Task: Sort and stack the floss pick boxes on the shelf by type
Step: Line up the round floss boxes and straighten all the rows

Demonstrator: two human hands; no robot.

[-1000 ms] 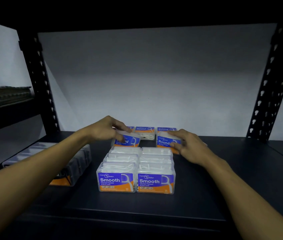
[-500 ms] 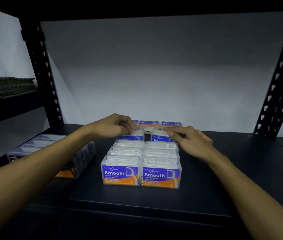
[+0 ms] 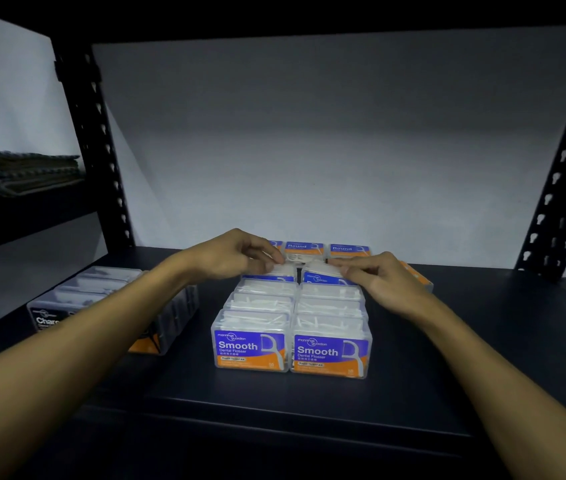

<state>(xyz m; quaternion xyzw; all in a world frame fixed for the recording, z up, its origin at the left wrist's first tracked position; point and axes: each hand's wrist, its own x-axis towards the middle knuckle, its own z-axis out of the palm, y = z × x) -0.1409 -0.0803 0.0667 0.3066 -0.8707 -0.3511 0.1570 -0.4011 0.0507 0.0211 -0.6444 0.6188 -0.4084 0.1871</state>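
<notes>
Two rows of clear "Smooth" floss pick boxes point(image 3: 290, 344) with blue and orange labels stand in the middle of the black shelf point(image 3: 274, 403). Right behind them sit two "Round" boxes: my left hand point(image 3: 236, 256) grips the left Round box point(image 3: 269, 273) and my right hand point(image 3: 378, 277) grips the right Round box point(image 3: 321, 273), fingers curled over their tops. Both boxes stand against the back of the Smooth rows. More Round boxes point(image 3: 326, 249) stand farther back by the wall.
A row of dark "Charcoal" boxes point(image 3: 101, 299) lies at the left, under my left forearm. An orange-sided box point(image 3: 418, 277) peeks out behind my right hand. Black perforated uprights point(image 3: 565, 174) frame the shelf. Folded cloth point(image 3: 22, 174) lies on the neighbouring shelf at left.
Both hands have drawn the two Round boxes toward me, until they stand right behind the Smooth rows. My head has moved closer.
</notes>
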